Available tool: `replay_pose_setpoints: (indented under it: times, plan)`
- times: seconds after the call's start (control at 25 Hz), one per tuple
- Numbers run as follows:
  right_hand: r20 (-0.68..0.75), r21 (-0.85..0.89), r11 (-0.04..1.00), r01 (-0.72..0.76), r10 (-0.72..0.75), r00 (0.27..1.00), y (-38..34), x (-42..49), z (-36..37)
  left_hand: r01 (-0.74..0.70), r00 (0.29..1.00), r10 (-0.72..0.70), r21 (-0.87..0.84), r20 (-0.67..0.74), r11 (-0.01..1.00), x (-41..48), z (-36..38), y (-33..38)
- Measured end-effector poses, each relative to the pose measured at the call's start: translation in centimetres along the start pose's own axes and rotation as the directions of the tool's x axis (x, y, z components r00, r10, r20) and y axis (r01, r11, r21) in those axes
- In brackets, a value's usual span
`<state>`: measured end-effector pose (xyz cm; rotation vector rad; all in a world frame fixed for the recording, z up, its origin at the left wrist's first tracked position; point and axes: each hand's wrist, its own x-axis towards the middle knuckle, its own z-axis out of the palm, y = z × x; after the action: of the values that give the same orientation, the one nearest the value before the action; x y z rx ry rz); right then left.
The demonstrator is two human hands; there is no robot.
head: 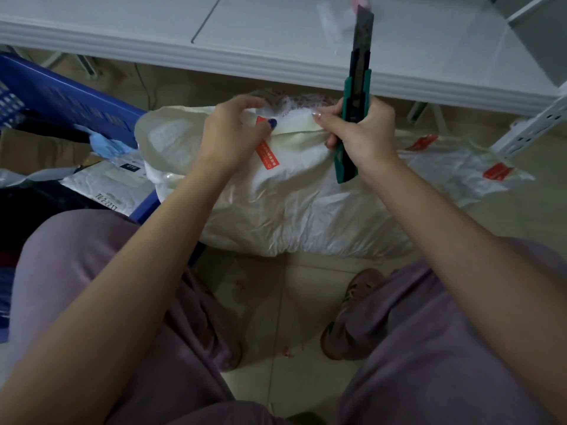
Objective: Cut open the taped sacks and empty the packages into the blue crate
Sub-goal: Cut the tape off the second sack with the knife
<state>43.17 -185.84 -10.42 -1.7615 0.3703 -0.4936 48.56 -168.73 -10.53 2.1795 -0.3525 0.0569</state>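
Pale floor tiles [291, 289] lie under a long white shelf [276, 41] that runs across the top of the view. A person sits low, with knees in purple trousers on both sides.

A full white sack [291, 207] lies on the floor between the knees and the shelf. The left hand [233, 133] has its fingers curled and pinches the folded top of the sack. Its thumb (the nail is dark blue) sits right by a strip of red tape [268, 154] on the sack.

The right hand [365, 133] is wrapped tight round a green knife [359, 84]. The blade is pushed out and points up and away, over the shelf edge. It is not touching the sack. One fingertip of this hand also presses on the sack's fold, near the left hand.

The blue crate [70, 99] stands to the left, just beside the sack. Some packages [113, 182] lie in it, white ones and dark ones.

To the right, a flat sack [460, 170] with red tape on it lies on the floor, partly under the full one. A shoe [352, 317] rests on the tiles below the sack. The arms hide part of the crate and part of the sack.
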Motion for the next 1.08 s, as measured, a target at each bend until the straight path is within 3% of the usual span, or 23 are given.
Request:
replay_pose_setpoints:
  times: [0.08, 0.28, 0.4, 0.52, 0.64, 0.8, 1.08]
  plan:
    - [0.048, -0.078, 0.996, -0.033, 0.037, 0.998, 0.2, -0.1, -0.4, -0.003, 1.000, 0.003, -0.032, 0.002, 0.999, 0.2, 0.3, -0.2]
    - [0.130, -0.141, 0.983, -0.119, 0.137, 0.982, 0.5, -0.1, -1.3, -0.111, 0.994, 0.109, 0.093, 0.031, 0.989, -0.7, 0.6, 0.3]
    - [0.017, -0.209, 0.974, -0.092, 0.098, 0.995, 0.5, -0.3, -0.5, -0.181, 0.983, 0.169, 0.205, 0.076, 0.962, -0.8, 0.7, 0.2]
    - [-0.118, -0.176, 0.980, -0.096, 0.076, 0.990, 0.5, -0.1, -0.1, -0.181, 0.977, 0.154, 0.195, 0.145, 0.964, -0.7, 0.5, 0.4]
    - [-0.140, -0.274, 0.961, -0.049, 0.011, 0.990, 0.9, -0.3, 0.6, -0.179, 0.967, 0.128, 0.230, 0.221, 0.957, -0.7, 0.3, 0.2]
    - [-0.043, -0.408, 0.913, -0.004, -0.014, 0.999, 1.5, -0.2, 1.0, -0.180, 0.942, 0.102, 0.223, 0.319, 0.958, -1.0, 0.0, -0.7]
    - [0.174, -0.340, 0.941, -0.001, 0.063, 0.983, 0.3, 0.3, -0.9, -0.110, 0.913, 0.080, 0.052, 0.399, 0.993, -0.9, -1.1, -2.6]
